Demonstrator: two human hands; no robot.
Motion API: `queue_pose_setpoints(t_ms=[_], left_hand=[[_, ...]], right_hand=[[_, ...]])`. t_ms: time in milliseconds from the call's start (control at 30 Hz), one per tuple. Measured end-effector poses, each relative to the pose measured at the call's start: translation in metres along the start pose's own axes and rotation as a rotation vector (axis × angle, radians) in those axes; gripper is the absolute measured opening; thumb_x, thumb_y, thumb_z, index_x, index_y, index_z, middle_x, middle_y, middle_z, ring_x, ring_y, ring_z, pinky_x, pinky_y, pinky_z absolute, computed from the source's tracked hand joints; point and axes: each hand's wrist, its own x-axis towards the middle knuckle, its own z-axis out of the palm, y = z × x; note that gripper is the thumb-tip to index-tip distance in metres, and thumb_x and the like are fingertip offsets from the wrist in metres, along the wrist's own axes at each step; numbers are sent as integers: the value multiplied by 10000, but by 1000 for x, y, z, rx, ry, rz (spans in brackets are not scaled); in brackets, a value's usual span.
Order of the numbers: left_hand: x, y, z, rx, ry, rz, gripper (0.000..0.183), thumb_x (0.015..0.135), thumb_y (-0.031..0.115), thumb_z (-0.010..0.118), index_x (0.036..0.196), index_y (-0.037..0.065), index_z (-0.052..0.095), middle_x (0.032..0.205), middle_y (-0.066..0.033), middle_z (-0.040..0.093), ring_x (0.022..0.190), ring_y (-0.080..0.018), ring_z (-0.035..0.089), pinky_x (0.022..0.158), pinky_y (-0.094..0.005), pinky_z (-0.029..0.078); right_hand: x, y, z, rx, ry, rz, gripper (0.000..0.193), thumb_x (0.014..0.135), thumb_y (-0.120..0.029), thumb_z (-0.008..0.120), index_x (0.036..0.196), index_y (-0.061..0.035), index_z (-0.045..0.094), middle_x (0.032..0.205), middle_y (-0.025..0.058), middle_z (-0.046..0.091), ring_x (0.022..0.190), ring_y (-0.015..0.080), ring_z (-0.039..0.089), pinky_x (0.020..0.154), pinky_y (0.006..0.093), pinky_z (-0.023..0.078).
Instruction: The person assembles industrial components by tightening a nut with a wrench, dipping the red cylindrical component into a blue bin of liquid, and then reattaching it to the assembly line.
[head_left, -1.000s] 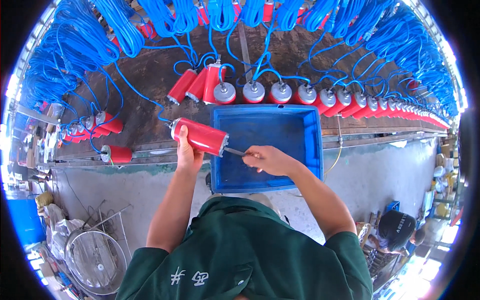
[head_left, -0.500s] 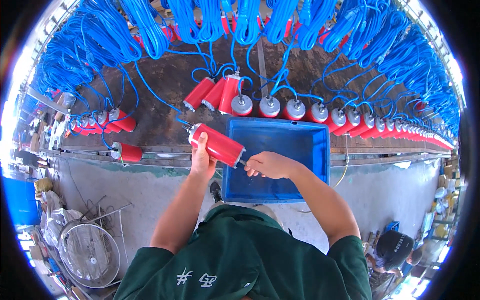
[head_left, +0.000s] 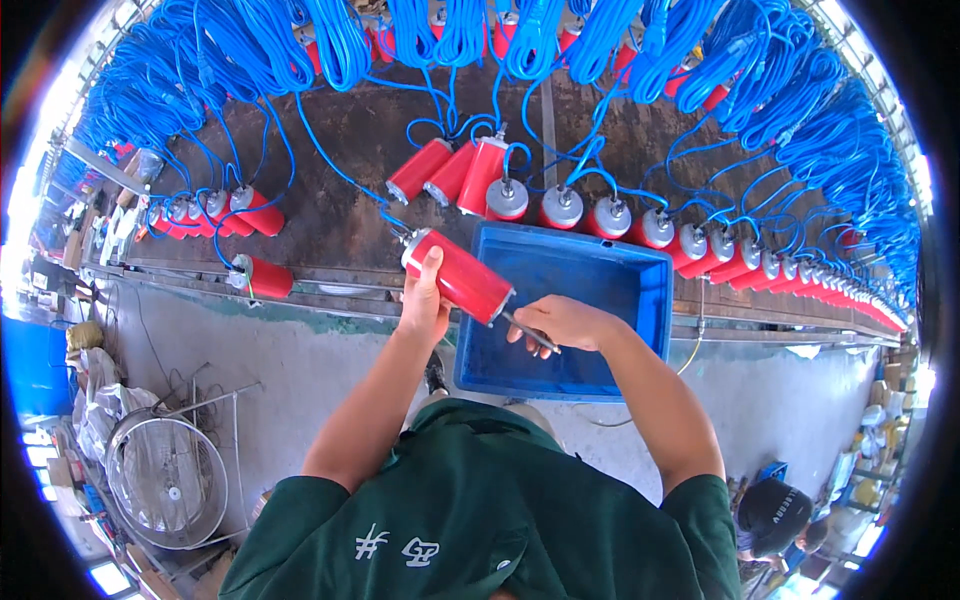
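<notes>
My left hand (head_left: 427, 303) is closed round a red cylinder (head_left: 462, 278) with metal end caps, its thumb lying on top. The cylinder is held tilted, its lower end toward my right hand, and a blue cable (head_left: 345, 180) runs from its upper end. My right hand (head_left: 565, 325) is closed on a thin metal rod (head_left: 545, 344) at the cylinder's lower end. The rod's free tip shows below my fingers; whether it is fixed to the cylinder or only touches it I cannot tell. Beneath both is a blue plastic tray (head_left: 664, 320).
Similar red cylinders (head_left: 610, 217) line the dark workbench (head_left: 330, 240), with a single one (head_left: 265, 277) at its left front edge. Coiled blue cables (head_left: 535, 38) hang along the back. On the floor left stands a round fan (head_left: 170, 480); another person (head_left: 775, 517) is at lower right.
The scene has shifted slightly right in view. My right fingers have moved a little away from the cylinder's end, and more of the metal rod shows. My left hand keeps its hold.
</notes>
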Motion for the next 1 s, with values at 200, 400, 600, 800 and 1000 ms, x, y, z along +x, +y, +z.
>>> queue_pose_setpoints(t_ms=[200,400,600,800,1000], left_hand=[[5,-3,-10,24,8,-6,437,959,445,791,1243,172,602,1022,17,728,796,-91,696,583,-235,491],[0,0,-2,2,12,-39,424,953,443,800,1217,176,603,1009,19,731,790,-96,699,584,-236,490],[4,-1,-9,-27,-3,-52,407,954,408,806,1222,178,603,1025,19,730,832,-103,711,610,-241,517],[3,-3,-3,-59,-3,-35,415,931,369,841,1229,190,613,1063,19,729,885,-111,719,650,-253,542],[-2,-1,6,-97,104,-45,435,910,353,865,1236,189,629,1100,20,728,965,-128,722,745,-290,579]], right_hand=[[8,4,3,-465,194,-254,392,1063,-402,639,1049,-18,719,858,48,675,864,165,713,668,309,554],[0,-5,16,-78,87,-46,418,1065,-436,629,1076,-21,686,945,79,666,858,190,687,754,332,596],[-3,-8,14,-389,254,-157,340,985,-327,753,1057,-3,677,898,126,709,810,215,690,772,337,582],[-6,-21,28,-267,304,-98,313,909,-226,829,977,-11,612,875,143,722,781,270,709,743,409,554],[2,-2,29,-248,359,-148,284,961,-250,766,988,1,636,966,158,726,883,268,691,801,395,541]])
